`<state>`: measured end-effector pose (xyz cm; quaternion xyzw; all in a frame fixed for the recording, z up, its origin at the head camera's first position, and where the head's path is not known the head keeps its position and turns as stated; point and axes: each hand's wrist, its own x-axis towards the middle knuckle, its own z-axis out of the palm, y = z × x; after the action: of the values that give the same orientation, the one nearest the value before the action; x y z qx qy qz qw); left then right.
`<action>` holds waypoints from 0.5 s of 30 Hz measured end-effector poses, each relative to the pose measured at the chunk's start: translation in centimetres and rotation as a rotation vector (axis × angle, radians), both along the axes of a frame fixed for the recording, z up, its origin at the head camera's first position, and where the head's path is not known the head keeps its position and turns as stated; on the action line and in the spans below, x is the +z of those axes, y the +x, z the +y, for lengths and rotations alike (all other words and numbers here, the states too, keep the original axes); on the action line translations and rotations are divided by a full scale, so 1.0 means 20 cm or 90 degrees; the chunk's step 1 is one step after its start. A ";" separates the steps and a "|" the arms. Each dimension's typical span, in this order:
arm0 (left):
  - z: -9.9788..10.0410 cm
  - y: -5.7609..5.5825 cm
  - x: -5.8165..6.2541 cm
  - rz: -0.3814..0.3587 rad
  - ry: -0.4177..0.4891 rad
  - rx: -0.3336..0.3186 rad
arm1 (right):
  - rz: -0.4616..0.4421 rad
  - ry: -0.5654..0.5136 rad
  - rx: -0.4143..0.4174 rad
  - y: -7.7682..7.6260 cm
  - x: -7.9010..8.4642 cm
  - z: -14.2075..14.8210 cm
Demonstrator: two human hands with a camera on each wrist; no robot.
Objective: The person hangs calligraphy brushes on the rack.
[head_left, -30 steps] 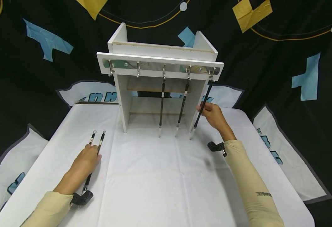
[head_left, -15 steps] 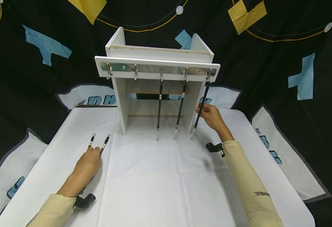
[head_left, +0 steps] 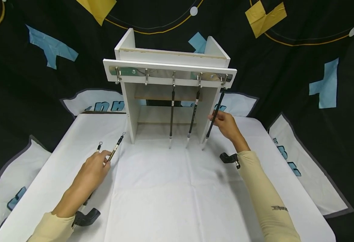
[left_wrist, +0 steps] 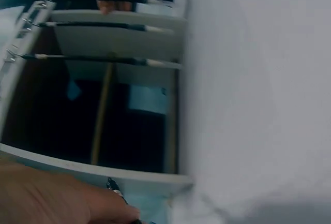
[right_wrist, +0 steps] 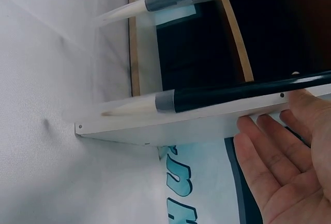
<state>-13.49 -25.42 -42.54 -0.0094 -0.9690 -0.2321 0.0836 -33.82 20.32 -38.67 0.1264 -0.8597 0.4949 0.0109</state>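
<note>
My left hand (head_left: 90, 173) pinches a dark calligraphy brush (head_left: 116, 148) near its looped end, which tilts up off the white table. Another brush (head_left: 99, 147) lies beside it, mostly hidden beneath that hand. Three capped calligraphy brushes hang from the hook rail (head_left: 168, 81): a middle one (head_left: 172, 112), one to its right (head_left: 194, 112) and a thick black one (head_left: 217, 111) on the rightmost hook. At that last brush is my right hand (head_left: 226, 127). In the right wrist view its fingers (right_wrist: 271, 154) are extended, with the thumb against or just behind the black handle (right_wrist: 217, 95).
The rail fronts a white shelf unit (head_left: 130, 111) standing at the table's back. Two left hooks (head_left: 147, 76) carry no brush. White tablecloth (head_left: 152, 191) spreads in front. A dark curtain (head_left: 285, 74) with tape pieces hangs behind.
The left hand has raised one brush's looped end and swung it rightward, toward the shelf. The other brush stays on the table. The right hand keeps its place by the rightmost brush.
</note>
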 end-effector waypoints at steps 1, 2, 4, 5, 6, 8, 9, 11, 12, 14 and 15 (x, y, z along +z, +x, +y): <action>0.01 0.01 0.03 0.008 0.008 -0.003 | 0.003 0.001 0.000 0.00 0.00 0.00; 0.03 0.01 0.06 0.017 0.019 -0.004 | 0.004 0.001 0.001 0.00 0.00 0.00; 0.05 0.03 0.11 0.041 0.038 -0.003 | 0.001 0.003 -0.003 0.00 0.00 0.00; 0.07 0.04 0.14 0.054 0.047 -0.001 | -0.002 0.003 -0.003 0.00 0.00 0.00; 0.08 0.05 0.17 0.073 0.055 -0.002 | -0.005 0.003 -0.005 0.00 0.00 0.00; 0.12 0.05 0.22 0.113 0.074 -0.004 | -0.010 0.006 -0.008 0.00 0.00 0.00; 0.13 0.06 0.24 0.132 0.082 -0.004 | -0.013 0.004 -0.009 0.00 0.00 0.00; 0.17 0.06 0.28 0.169 0.102 -0.006 | -0.016 0.001 -0.008 0.00 0.00 0.01; 0.19 0.05 0.30 0.187 0.114 -0.010 | -0.019 -0.002 -0.007 0.00 0.00 0.01; 0.23 0.04 0.33 0.216 0.147 -0.019 | -0.019 0.001 -0.007 0.00 0.00 0.01; 0.25 0.04 0.34 0.230 0.163 -0.025 | -0.018 0.001 -0.007 0.00 0.00 0.01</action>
<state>-12.77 -20.49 -35.67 -0.0589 -0.9006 -0.3493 0.2520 -33.84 20.56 -38.77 0.1146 -0.8608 0.4958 0.0016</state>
